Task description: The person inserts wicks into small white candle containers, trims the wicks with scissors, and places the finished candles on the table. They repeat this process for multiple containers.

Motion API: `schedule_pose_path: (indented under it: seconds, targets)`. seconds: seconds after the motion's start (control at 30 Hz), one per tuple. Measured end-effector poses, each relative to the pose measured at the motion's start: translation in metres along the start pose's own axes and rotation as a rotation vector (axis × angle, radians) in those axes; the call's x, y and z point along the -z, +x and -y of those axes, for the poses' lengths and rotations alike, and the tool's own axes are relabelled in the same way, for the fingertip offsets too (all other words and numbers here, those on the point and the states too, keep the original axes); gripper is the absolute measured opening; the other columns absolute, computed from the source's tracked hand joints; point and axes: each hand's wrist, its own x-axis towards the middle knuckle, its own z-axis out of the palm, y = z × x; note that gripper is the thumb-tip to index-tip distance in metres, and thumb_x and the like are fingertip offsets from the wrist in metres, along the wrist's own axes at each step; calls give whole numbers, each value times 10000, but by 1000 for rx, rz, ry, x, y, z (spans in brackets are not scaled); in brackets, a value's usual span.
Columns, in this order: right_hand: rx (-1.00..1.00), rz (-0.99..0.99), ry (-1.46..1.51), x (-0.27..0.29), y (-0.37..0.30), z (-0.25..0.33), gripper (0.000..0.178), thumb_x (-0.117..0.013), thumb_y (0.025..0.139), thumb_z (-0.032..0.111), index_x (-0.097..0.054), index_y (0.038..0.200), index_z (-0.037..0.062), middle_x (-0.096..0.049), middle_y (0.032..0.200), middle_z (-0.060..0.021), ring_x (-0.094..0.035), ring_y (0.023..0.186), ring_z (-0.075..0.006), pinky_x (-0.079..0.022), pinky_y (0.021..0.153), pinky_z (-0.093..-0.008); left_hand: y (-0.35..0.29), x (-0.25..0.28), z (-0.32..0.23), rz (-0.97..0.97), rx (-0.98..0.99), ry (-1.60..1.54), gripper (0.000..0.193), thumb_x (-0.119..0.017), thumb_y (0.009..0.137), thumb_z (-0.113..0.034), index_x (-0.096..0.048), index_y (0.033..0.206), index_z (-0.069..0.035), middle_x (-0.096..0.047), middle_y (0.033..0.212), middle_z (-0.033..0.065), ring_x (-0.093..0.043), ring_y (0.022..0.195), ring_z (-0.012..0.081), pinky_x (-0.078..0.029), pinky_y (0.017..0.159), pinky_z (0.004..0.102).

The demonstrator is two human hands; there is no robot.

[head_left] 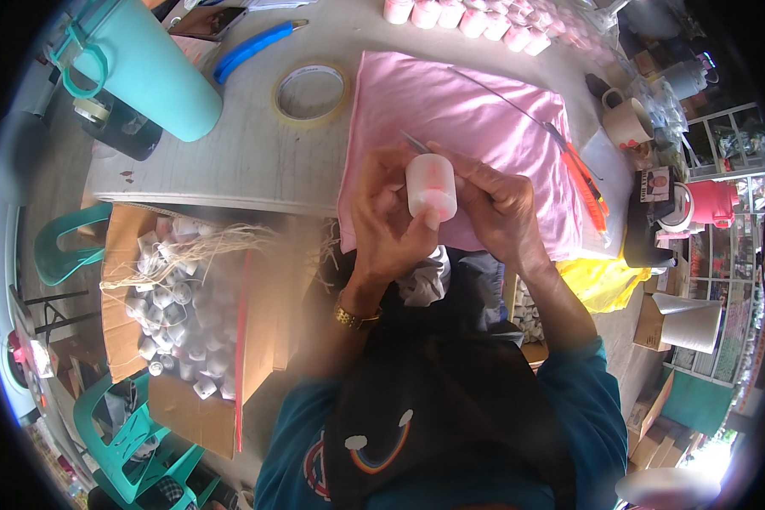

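Note:
In front of my chest, my left hand (388,217) is closed around a small white cylinder (432,189) with pink marks on its side. Its thumb presses the cylinder's lower edge. My right hand (497,200) is closed at the cylinder's upper right, its fingertips pinched by the top. A thin pointed metal blade (414,142) sticks out behind the cylinder toward the upper left; its other end is hidden, seemingly in the right fingers. Beneath both hands lies a folded pink cloth (459,102) on the table. An orange-handled tool (582,180) rests on the cloth's right side.
A tape roll (311,92), a blue utility knife (255,51) and a teal tumbler (149,72) occupy the table's left. Pink-and-white cylinders (474,22) line the back. A mug (627,121) stands right. An open carton (127,340) of white pieces sits lower left, near green chairs (119,433).

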Motion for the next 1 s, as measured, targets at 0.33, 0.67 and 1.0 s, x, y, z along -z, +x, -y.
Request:
schedule_pose_path:
  seconds: [0.33,0.67,1.0]
  targets:
    - [10,-55,-113,-4,0,6,315,-578,891,-4,-636,1193,67,-705,964,-156,-685,885,-132,-534,690,-259,7,-3,-6,3,-52,13,432,-631,771,-42,-461,1166,3,-522,1051,68,-551,938,127,-476,797,260]
    - [-123,-47,-242,-4,1,9,355,-559,859,-33,-645,1179,92,-658,784,-187,-701,727,-162,-505,595,-282,11,-1,-17,62,159,-31,422,-577,786,34,-500,1200,-2,-536,1079,32,-537,965,94,-458,822,230]
    - [7,-109,-283,-6,2,0,343,-587,854,8,-654,1170,124,-631,730,-192,-682,648,-274,-493,546,-316,10,1,-12,83,140,-30,426,-611,795,2,-502,1207,-12,-534,1071,26,-538,957,92,-457,818,230]
